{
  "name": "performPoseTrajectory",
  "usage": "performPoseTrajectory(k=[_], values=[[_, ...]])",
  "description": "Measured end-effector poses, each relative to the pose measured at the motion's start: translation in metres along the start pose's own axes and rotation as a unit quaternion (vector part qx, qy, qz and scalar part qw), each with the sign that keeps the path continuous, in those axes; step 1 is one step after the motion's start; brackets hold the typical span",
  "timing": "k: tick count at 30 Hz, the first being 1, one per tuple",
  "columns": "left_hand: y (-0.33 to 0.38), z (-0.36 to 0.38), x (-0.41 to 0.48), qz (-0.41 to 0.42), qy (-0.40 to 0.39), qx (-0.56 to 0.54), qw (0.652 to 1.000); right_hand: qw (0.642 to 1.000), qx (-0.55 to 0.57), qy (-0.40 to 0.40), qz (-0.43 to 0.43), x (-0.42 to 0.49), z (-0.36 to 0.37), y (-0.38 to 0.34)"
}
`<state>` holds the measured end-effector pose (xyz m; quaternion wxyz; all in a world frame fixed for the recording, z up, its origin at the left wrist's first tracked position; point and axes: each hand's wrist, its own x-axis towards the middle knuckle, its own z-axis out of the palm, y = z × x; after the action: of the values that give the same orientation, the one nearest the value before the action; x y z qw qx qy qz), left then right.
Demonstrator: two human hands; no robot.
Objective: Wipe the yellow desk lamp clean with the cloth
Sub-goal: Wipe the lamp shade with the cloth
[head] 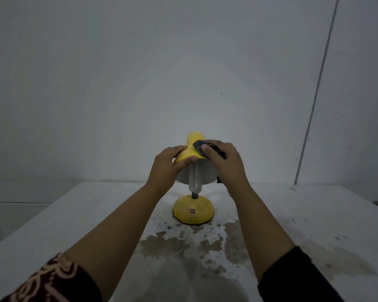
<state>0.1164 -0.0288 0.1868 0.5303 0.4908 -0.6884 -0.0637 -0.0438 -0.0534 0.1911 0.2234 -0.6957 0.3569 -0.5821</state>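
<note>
Yellow and probably light, top-heavy metal, the lamp (pixel 193 211) stands on the table (pixel 314 225) beyond both hands, its shade clasped by the left hand (pixel 168 165) while the right hand (pixel 224 162) presses the soft dark cloth (pixel 200 147) against it, near a fragile bulb (pixel 194 178).

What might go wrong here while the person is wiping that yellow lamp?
The bare bulb sticks out of the shade right beside the left hand; a slip might knock or crack it. The right hand presses the dark cloth high on the shade, well above the small round base, so a hard push could tip the lamp. The table looks stained, perhaps damp, so the base may slide.
</note>
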Motion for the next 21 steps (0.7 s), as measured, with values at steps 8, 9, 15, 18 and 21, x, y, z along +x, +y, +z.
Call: performPoseTrajectory(k=[8, 9, 15, 18, 21], values=[[0.002, -0.001, -0.001, -0.009, -0.017, 0.004, 1.000, 0.971, 0.171, 0.008, 0.164, -0.009, -0.001, 0.018], [0.002, -0.003, -0.001, -0.011, -0.018, 0.003, 1.000, 0.968, 0.174, 0.008, 0.182, -0.012, -0.001, 0.021], [0.005, -0.005, -0.004, -0.009, -0.025, -0.001, 1.000, 0.939, -0.006, -0.062, 0.338, 0.003, -0.024, 0.019], [0.006, -0.003, -0.003, -0.006, -0.026, -0.002, 1.000, 0.971, 0.026, 0.037, 0.235, 0.032, -0.029, 0.010], [0.003, -0.003, -0.002, -0.005, -0.024, 0.005, 1.000, 0.987, 0.059, 0.056, 0.135, 0.053, -0.017, -0.006]])
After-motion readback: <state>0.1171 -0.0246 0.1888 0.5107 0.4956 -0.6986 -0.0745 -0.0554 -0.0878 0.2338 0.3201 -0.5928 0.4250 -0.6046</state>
